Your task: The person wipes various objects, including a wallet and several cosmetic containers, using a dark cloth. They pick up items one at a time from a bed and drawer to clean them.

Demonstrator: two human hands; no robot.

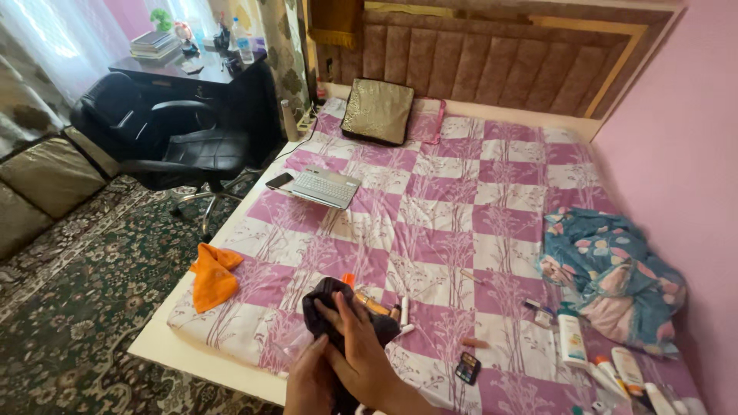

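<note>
Both of my hands are low in the middle of the head view, over the near edge of the bed [430, 207]. My right hand [363, 350] lies flat with spread fingers on a dark crumpled cloth [321, 301]. Just left of it, my left hand [309, 376] grips the lower part of the same cloth. Several small cosmetic tubes [403, 313] lie on the pink and white checked sheet just right of the cloth. A small orange object pokes out above the cloth.
An orange cloth [213, 275] lies at the bed's left edge. A laptop [325, 187] and phone [279, 180] sit further up, a gold cushion [377, 111] at the headboard. Right: blue floral fabric [611, 269], lotion bottles [571, 336], a small palette [467, 368]. Left: black office chair [181, 146], desk [192, 73].
</note>
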